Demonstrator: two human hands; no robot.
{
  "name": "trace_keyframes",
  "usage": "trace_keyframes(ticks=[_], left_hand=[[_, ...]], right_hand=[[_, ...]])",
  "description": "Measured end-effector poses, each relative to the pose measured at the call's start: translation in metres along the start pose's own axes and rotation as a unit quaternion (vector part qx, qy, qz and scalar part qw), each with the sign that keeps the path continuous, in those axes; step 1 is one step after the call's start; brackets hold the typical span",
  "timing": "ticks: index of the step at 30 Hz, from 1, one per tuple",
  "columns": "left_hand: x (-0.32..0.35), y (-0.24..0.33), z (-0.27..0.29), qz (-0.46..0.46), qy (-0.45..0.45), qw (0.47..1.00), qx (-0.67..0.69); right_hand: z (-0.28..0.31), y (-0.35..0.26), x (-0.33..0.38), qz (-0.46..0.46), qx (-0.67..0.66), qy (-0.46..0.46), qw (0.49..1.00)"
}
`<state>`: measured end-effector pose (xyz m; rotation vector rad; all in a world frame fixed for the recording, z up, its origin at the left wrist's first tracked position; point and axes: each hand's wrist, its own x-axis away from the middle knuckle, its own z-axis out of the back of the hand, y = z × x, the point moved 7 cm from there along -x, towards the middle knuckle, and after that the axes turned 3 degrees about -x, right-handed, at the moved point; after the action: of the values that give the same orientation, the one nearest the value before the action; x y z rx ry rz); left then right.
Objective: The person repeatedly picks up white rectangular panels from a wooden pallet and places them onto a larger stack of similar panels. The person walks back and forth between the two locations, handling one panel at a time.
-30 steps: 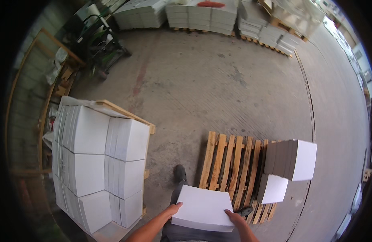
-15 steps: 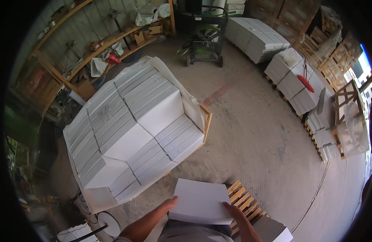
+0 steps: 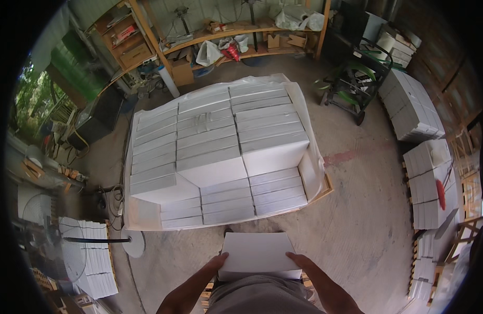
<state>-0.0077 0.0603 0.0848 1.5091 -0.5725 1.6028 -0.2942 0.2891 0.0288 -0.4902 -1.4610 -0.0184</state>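
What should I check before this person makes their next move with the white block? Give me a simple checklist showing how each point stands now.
1. Left hand on the white block's left edge: ok.
2. Right hand on its right edge: ok.
3. Fingers supporting underneath: cannot tell; the underside is hidden.
4. Footing: cannot tell; the block and grey shirt hide most of it.
5. Large white stack level across its top: not ok; its near row is lower.
6. Round stand base away from the feet: ok; it is well to the left.

Beyond the paper stack [image 3: 258,251] stands a loaded pallet [image 3: 323,195], shelves [image 3: 322,31] behind it, a cart [image 3: 356,79] at right.
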Motion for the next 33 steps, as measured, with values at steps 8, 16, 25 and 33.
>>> trace_keyframes(ticks=[8, 16, 25, 33], left_hand=[[-0.042, 0.025, 0.078, -0.002, -0.018, 0.998, 0.067], [-0.144, 0.060, 0.184, 0.004, -0.021, 0.997, 0.078], [-0.179, 0.123, 0.247, -0.008, -0.014, 0.974, 0.227], [-0.190, 0.131, 0.241, 0.039, -0.026, 0.955, 0.293]], right_hand=[[-0.036, -0.100, -0.018, -0.018, 0.068, 0.034, 0.997], [-0.090, -0.193, -0.085, -0.010, 0.008, 0.049, 0.999], [-0.114, -0.312, -0.156, 0.063, -0.045, 0.012, 0.997], [-0.112, -0.342, -0.152, 0.020, 0.006, 0.037, 0.999]])
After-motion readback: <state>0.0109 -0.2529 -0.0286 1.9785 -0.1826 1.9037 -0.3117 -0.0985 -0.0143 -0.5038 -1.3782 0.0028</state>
